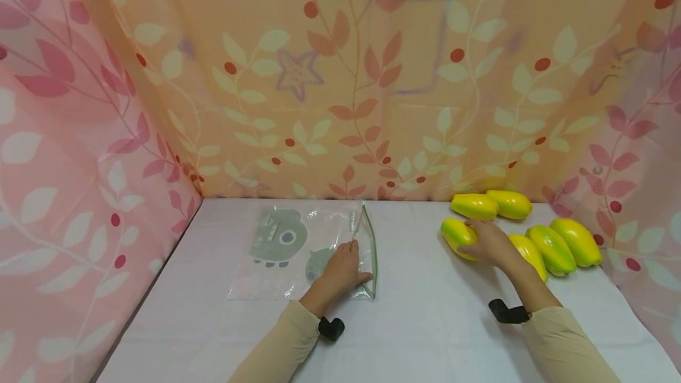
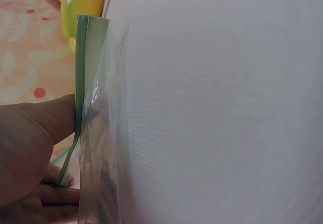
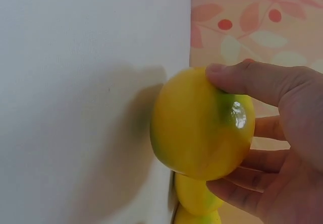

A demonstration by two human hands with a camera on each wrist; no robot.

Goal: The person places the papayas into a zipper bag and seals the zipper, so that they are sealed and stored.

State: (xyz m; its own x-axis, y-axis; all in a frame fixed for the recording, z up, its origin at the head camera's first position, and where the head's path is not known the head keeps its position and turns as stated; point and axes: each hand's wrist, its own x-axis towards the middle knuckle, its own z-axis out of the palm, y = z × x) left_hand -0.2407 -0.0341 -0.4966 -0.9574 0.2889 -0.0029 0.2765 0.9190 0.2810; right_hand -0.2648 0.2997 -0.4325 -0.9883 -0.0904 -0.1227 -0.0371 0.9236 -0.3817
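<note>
A clear zip bag (image 1: 242, 279) with grey-green cartoon prints and a green zip strip lies flat on the table, its mouth to the right and parted. My left hand (image 1: 340, 268) holds the mouth edge; in the left wrist view its thumb is at the green strip (image 2: 81, 77) and its fingertips are partly hidden by plastic. At the right, my right hand (image 1: 492, 244) grips a yellow-green papaya (image 1: 454, 235), thumb on one side and fingers on the other. The right wrist view shows this papaya (image 3: 197, 128) end-on; whether it touches the table I cannot tell.
Two more papayas (image 1: 473, 206) lie behind the right hand at the table's back edge. Several others (image 1: 550, 250) sit in a row to its right. Patterned curtains (image 1: 340, 75) enclose the white table (image 1: 409, 336) at the back and sides.
</note>
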